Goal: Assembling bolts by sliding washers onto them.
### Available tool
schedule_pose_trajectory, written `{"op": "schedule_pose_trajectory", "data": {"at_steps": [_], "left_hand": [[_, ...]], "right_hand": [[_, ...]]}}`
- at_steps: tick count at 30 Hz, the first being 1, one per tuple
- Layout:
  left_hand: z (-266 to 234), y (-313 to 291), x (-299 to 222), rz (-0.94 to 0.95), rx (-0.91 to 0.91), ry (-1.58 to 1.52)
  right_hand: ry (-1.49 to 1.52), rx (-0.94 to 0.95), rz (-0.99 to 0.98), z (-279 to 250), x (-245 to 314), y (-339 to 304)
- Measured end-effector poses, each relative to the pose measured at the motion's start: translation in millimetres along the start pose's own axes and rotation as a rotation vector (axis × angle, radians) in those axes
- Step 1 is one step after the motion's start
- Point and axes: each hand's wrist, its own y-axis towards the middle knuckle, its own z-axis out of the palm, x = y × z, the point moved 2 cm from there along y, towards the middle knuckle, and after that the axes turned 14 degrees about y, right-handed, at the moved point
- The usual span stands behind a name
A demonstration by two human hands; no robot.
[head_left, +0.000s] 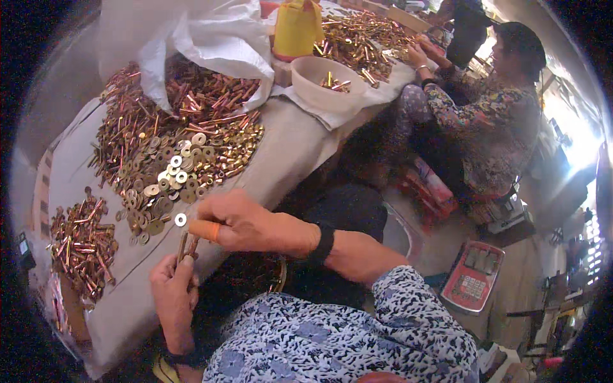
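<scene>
My left hand (174, 287) is closed around slim copper-coloured bolts (183, 247) that stick up between thumb and fingers. Close above it is my right hand (237, 220), its fingers pinched together and an orange finger cover (205, 230) on one of them. A bright flat washer (181, 219) shows right at those fingertips, over the bolts' upper ends; whether they grip it I cannot tell. Just beyond my hands, a heap of washers (156, 191) spreads on the cloth-covered table (137, 268). Small brass-coloured nuts (239, 153) lie along its right side.
A large bolt pile (121, 118) lies behind the washers, partly under a white sack (220, 45). A smaller bolt pile (83, 246) is at left. Farther back are a pale bowl (303, 80), a yellow bag (297, 32) and a co-worker (479, 115). A red scale (472, 277) stands at right.
</scene>
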Motion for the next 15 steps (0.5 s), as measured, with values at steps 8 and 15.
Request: {"op": "schedule_pose_trajectory", "data": {"at_steps": [8, 15], "left_hand": [[0, 2, 7, 0.019, 0.061, -0.075], [-4, 4, 12, 0.001, 0.048, -0.107]], "right_hand": [[0.022, 0.056, 0.009, 1, -1, 0], [0.160, -0.047, -0.283, 5, 7, 2]]}}
